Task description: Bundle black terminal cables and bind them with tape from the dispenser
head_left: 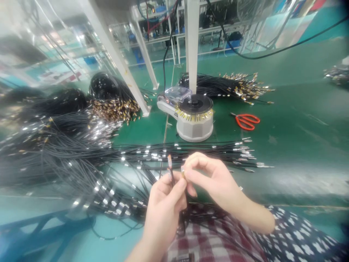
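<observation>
My left hand (166, 203) is closed around a black cable (172, 178), whose end with an orange-brown tip (169, 161) sticks up past the fingers. Close beside it, my right hand (208, 174) pinches a small yellowish and silver piece (183, 171) between thumb and forefinger. Whether this piece is a cable end or a strip of tape I cannot tell. The two hands touch or nearly touch at the fingertips. Many black cables with white labels (152, 154) lie across the green table just beyond them, and more hang at the left over the table's front edge.
Behind the cables stands a round white tape dispenser (195, 127) with yellow strips around its top. Red-handled scissors (247, 121) lie to its right. Cable bundles (114, 109) (231, 85) lie at left and back. White posts (192, 43) rise from the table (294, 134).
</observation>
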The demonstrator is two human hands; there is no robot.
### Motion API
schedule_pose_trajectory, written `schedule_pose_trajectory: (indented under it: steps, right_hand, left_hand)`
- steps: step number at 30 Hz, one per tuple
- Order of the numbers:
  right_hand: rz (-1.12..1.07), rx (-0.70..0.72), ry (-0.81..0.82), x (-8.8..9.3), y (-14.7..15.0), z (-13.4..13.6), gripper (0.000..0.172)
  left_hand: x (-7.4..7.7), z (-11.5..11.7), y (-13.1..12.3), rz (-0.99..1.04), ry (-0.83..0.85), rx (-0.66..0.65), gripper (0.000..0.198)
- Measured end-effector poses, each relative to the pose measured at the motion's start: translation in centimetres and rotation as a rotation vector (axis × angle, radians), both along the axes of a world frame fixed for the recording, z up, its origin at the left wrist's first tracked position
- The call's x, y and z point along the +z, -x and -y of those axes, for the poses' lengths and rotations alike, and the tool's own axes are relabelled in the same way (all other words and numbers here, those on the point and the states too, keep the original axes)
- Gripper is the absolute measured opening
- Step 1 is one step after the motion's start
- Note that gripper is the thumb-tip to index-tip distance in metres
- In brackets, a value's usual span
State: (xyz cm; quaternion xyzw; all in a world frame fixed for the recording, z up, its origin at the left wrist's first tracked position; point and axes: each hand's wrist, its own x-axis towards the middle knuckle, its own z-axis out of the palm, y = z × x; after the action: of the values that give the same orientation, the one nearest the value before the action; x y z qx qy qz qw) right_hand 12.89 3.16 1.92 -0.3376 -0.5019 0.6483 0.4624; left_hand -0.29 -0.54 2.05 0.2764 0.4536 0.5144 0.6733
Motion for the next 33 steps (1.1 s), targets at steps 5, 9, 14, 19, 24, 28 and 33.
schedule_pose_trajectory:
  steps: [5,9,14,19,24,28,33]
  right_hand:
    - [0.103,-0.1,-0.104,0.0,0.0,0.3,0.014]
    - [0.166,-0.121,-0.131,0.5,-0.3,0.1,0.013]
    - [-0.021,0.123,0.07,0.0,-0.7,-0.8,0.014]
    - [-0.111,0.254,0.088,-0.8,-1.4,-1.6,0.015]
    - [0.113,0.072,-0.132,0.0,-2.6,-2.5,0.025]
    - [0.336,-0.101,-0.28,1.6,-2.6,-2.7,0.015]
    - [0.466,-0.148,-0.34,2.1,-2.2,-2.6,0.015]
  left_hand:
    - [0.0,-0.1,0.1,-0.054,0.011,0.039,0.02]
    - [-0.1,0.1,0.2,-0.078,-0.008,0.07,0.02]
    - [-0.1,0.1,0.3,-0.05,-0.021,0.01,0.021]
    - [-0.1,-0.2,0.5,0.053,0.056,-0.118,0.025]
    - [-0.2,-0.4,-0.1,0.056,0.052,-0.107,0.021]
    - [-0.5,-0.4,-0.8,0.041,0.022,-0.08,0.024]
    - [-0.9,-0.2,-0.8,-0.03,-0.01,-0.042,0.027]
